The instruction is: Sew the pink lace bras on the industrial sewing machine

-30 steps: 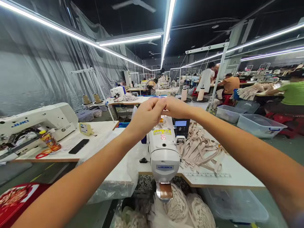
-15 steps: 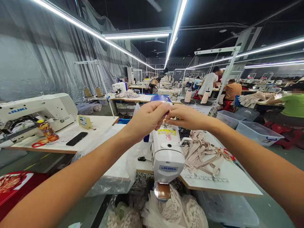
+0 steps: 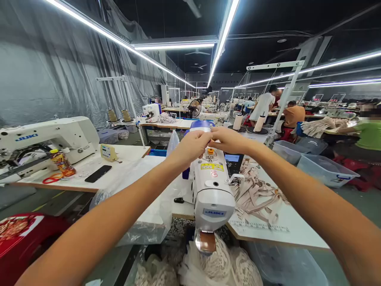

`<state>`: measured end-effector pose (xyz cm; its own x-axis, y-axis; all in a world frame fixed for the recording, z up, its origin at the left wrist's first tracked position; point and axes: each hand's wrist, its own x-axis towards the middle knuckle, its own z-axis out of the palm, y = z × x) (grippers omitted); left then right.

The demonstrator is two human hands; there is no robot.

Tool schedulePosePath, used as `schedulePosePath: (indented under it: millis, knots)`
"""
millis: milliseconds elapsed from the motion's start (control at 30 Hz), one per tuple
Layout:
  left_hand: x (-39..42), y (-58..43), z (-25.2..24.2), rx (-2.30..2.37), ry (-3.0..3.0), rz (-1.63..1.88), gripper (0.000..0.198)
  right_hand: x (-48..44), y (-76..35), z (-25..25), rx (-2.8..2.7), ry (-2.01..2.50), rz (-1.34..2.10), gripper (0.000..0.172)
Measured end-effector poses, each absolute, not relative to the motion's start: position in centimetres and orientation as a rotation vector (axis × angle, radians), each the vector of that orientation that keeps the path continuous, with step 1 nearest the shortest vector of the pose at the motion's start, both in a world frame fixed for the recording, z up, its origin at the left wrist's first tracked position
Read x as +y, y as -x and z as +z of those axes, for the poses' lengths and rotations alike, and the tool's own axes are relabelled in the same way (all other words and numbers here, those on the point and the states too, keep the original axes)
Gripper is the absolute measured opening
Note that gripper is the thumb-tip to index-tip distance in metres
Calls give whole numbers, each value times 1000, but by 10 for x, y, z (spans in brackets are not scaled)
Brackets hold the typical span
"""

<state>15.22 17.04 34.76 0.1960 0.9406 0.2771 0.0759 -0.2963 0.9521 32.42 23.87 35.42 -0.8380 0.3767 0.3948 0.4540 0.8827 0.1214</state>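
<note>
A white and blue sewing machine [image 3: 214, 198] stands straight in front of me, its head facing me. Both hands meet above its far end. My left hand [image 3: 195, 146] is closed, thumb and fingertips pressed together. Touching or almost touching it, my right hand [image 3: 231, 140] is bent into a pinch with fingers curled. Whatever lies between the fingertips is hidden or too small to name. Just below the hands shows an orange knob [image 3: 210, 151] on the machine's top. A dark display screen [image 3: 233, 158] sits beside the right wrist.
Beige fabric strips [image 3: 256, 194] lie on the right tabletop beside a clear ruler [image 3: 262, 226]. Bundled lacy material [image 3: 220, 262] hangs below the machine head. To the left are a phone [image 3: 98, 173], red scissors [image 3: 52, 178] and a bottle [image 3: 63, 163]. Co-workers sit and stand at right.
My hands have shifted slightly up and away over the machine, still together. The orange knob and the display screen show more plainly now. The view has moved a little.
</note>
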Motion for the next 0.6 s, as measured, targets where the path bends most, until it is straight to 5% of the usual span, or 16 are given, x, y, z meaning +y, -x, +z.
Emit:
schedulePosePath:
  millis: [600]
  knots:
    - [171, -125, 316, 1140, -1656, 862, 16, 242, -349, 324, -2495, 660, 210, 24]
